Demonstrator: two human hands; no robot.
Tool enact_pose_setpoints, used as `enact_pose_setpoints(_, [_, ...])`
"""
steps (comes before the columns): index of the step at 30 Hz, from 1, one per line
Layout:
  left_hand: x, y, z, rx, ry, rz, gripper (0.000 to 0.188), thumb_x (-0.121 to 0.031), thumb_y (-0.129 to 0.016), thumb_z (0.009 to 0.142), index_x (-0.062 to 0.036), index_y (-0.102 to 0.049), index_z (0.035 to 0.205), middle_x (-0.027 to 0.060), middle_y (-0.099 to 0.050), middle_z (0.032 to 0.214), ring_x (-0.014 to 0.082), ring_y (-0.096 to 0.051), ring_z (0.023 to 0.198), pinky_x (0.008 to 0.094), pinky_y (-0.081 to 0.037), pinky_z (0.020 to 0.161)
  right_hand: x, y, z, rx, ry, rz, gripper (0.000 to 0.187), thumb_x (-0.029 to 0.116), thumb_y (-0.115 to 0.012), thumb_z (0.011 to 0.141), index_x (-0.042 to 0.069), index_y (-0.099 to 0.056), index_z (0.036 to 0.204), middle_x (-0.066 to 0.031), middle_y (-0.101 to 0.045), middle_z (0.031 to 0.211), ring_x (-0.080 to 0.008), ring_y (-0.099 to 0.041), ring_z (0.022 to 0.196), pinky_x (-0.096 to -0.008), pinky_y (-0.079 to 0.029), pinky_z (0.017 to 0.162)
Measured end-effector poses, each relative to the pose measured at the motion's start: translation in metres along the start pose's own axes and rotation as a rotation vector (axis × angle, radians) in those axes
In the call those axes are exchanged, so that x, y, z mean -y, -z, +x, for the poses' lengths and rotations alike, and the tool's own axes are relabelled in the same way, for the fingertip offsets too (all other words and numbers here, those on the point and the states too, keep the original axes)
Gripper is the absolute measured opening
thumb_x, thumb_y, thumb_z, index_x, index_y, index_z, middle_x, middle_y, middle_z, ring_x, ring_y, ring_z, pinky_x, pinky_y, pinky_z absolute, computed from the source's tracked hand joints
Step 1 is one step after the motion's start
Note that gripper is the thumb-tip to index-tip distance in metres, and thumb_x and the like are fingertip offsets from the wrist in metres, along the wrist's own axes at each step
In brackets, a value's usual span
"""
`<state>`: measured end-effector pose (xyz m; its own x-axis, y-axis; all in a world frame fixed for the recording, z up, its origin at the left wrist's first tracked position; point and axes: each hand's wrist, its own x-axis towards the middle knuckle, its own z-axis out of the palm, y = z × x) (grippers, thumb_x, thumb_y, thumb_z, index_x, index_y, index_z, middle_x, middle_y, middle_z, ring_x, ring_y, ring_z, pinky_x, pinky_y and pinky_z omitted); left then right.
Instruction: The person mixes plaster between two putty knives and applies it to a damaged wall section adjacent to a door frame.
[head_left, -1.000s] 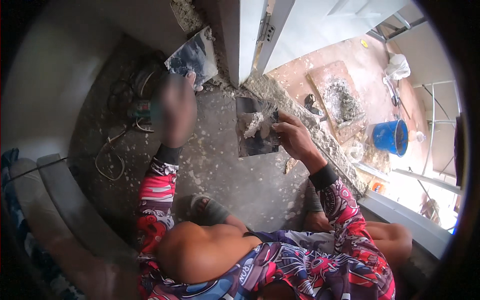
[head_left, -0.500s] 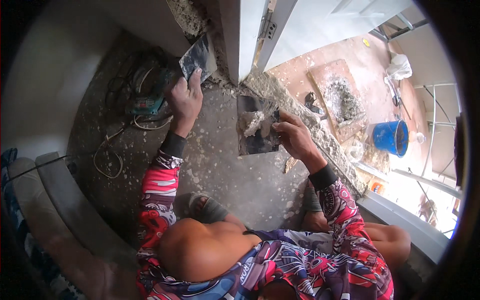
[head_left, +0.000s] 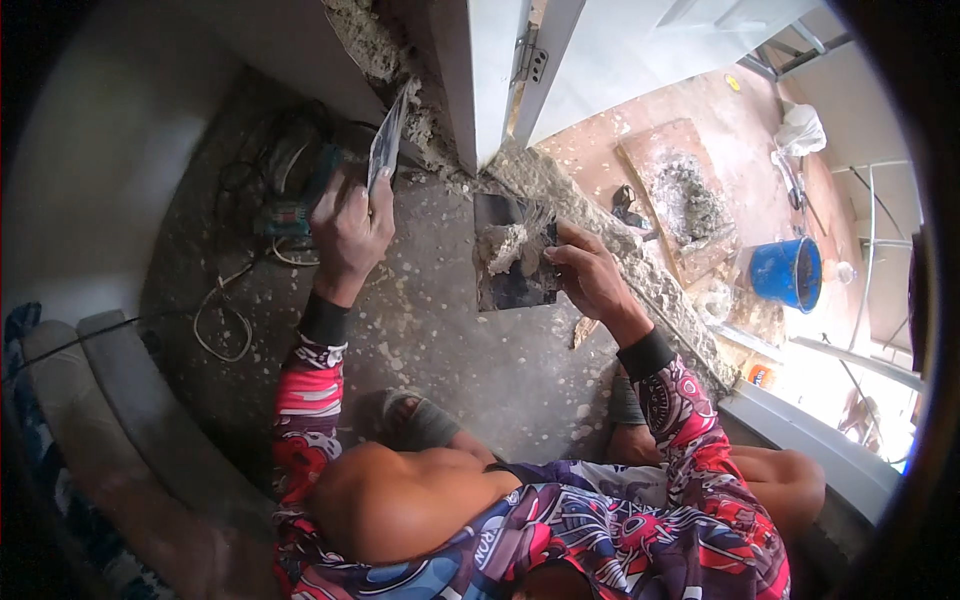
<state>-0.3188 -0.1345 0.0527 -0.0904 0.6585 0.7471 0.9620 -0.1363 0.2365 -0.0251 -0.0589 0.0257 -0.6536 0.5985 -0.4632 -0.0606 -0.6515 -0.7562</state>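
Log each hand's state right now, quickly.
Left hand: closed, holding a thin flat plate, nearly edge-on.
Right hand: closed, holding a dark plate bearing pale paste.

You are inside a building under construction or renovation — the raw surfaces show it. Ahead of your left hand point(head_left: 352, 228), rough mortar point(head_left: 372, 42) runs beside a white door frame point(head_left: 498, 80); left of that hand, a green power tool point(head_left: 283, 218) lies on the spattered grey floor point(head_left: 470, 360). Rightward of your right hand point(head_left: 592, 275) — a board point(head_left: 655, 150) heaped with mix point(head_left: 690, 205) and a blue bucket point(head_left: 780, 275).
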Motion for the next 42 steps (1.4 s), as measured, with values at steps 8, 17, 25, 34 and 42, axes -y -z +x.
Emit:
enact_pose_setpoints(8, [-0.005,0.020,0.025,0.182,-0.031,0.055,0.030,-0.010,-0.067,0.088,-0.0015,-0.050,0.065,0.0168,-0.053,0.067,0.0366,-0.053,0.054,0.0452,-0.040,0.047,-0.013,0.005,0.007,0.045,-0.017,0.039,0.009,0.000,-0.054,0.091,0.008,-0.050,0.092,0.0054,-0.048,0.081,-0.0040,-0.053,0.069,-0.0205,-0.044,0.056])
enact_pose_setpoints(17, [-0.014,0.065,0.082,0.137,-0.054,0.212,0.027,-0.012,-0.065,0.090,-0.0005,-0.053,0.069,0.0155,-0.054,0.067,0.0371,-0.055,0.058,0.0444,-0.042,0.050,-0.012,0.002,0.004,0.123,-0.018,0.046,0.020,0.001,-0.054,0.092,0.003,-0.055,0.112,0.0033,-0.057,0.090,-0.0050,-0.056,0.071,-0.0220,-0.044,0.056])
enact_pose_setpoints(25, [-0.022,0.100,0.059,0.239,-0.054,0.055,0.017,-0.006,-0.067,0.090,0.0022,-0.062,0.076,0.0167,-0.060,0.072,0.0315,-0.058,0.061,0.0413,-0.041,0.052,-0.024,0.001,0.015,0.074,-0.006,0.226,0.023,0.001,-0.050,0.093,0.005,-0.054,0.115,-0.0002,-0.059,0.094,-0.0079,-0.059,0.074,-0.0230,-0.047,0.060])
enact_pose_setpoints(34, [-0.052,0.090,-0.028,0.445,-0.106,0.019,0.059,0.010,-0.057,0.067,0.0034,-0.061,0.125,0.0174,-0.058,0.113,0.0360,-0.059,0.101,0.0440,-0.051,0.083,0.002,-0.036,0.007,0.345,-0.045,0.601,0.038,-0.001,-0.040,0.095,-0.001,-0.047,0.133,-0.0130,-0.061,0.125,-0.0211,-0.065,0.109,-0.0384,-0.054,0.097])
enact_pose_setpoints(42, [-0.027,0.087,-0.063,0.423,-0.071,0.200,0.037,0.005,-0.063,0.075,0.0024,-0.063,0.112,0.0154,-0.059,0.104,0.0342,-0.062,0.090,0.0427,-0.053,0.074,0.021,-0.030,0.008,0.200,0.087,0.430,0.034,-0.002,-0.044,0.096,0.002,-0.050,0.129,-0.0079,-0.065,0.109,-0.0169,-0.067,0.091,-0.0330,-0.059,0.080])
